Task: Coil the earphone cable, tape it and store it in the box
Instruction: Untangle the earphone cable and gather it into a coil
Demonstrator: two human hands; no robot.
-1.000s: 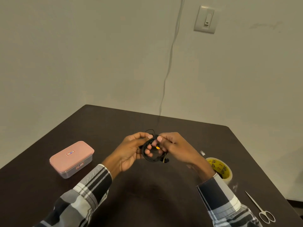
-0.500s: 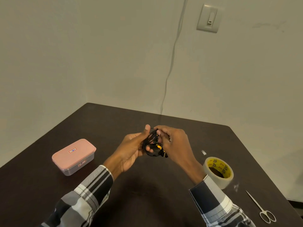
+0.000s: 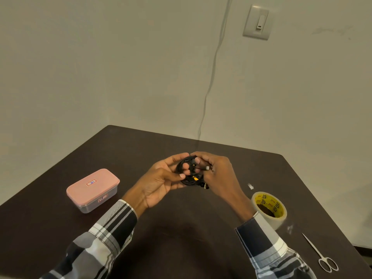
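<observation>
Step in hand: coiling, judged near its end; the black earphone cable point(image 3: 188, 171) forms a compact bundle of loops held above the table point(image 3: 141, 150) at frame centre.
Left hand point(image 3: 161, 183): palm turned up toward the camera, fingers curled around the left side of the coil, thumb pressing on its lower edge; it grips the bundle.
Right hand point(image 3: 218, 174): fingers bent over the right side of the coil, fingertips pinching the cable; a small pale plug-like part shows at its fingers. Which strand it pinches cannot be told.
Coil detail: an orange-yellow spot shows on the lower part of the bundle; whether any loose tail remains is hidden by the fingers.
Tape roll point(image 3: 268, 209): lies on the table at lower right, just beside the right sleeve; no strip is visible on the coil, so taping appears not yet done.
Scissors point(image 3: 320, 252): lie at the lower right corner of the frame, well apart from both hands, untouched.
Box point(image 3: 92, 189): pink lid on, at left of centre on the table, well apart from the coil.
Remaining, as judged: secure the last turn, tape the bundle, open the box, place the coil inside.
</observation>
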